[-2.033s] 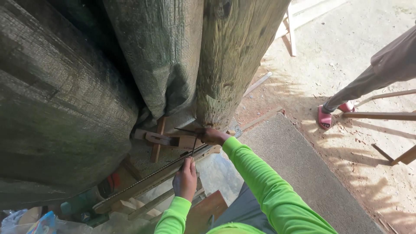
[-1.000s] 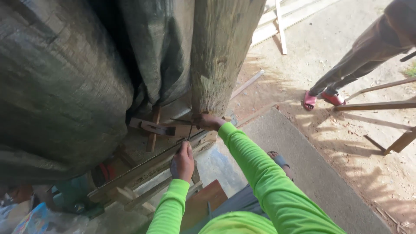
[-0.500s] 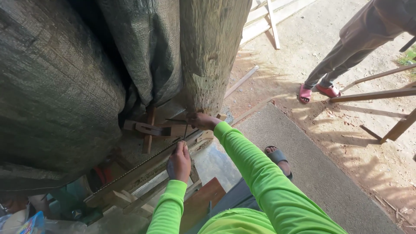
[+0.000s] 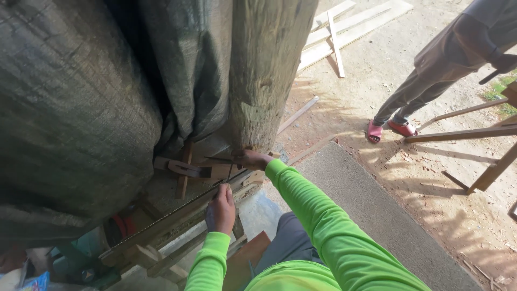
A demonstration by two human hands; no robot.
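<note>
little has been shifted between the earlier head views and this one: both hands are kept at the same spots on the low wooden frame, while the view itself has been tilted so that more of the sandy ground to the right is taken in, and the bystander's legs have been carried further toward the upper right. in the head view now, the left hand is seen from the back, its fingers curled down onto the long wooden rail that runs diagonally below the post; whether something thin is pinched in them cannot be told. the right hand is stretched forward at the foot of the rough wooden post, its fingers closed on a thin dark rod that lies across the small wooden crosspieces. so the work is judged to be held steady at that joint, not moved on. a dark green tarp hangs to the left. on the right, another person's legs in pink sandals stand on the ground, well apart, beside loose planks.
</note>
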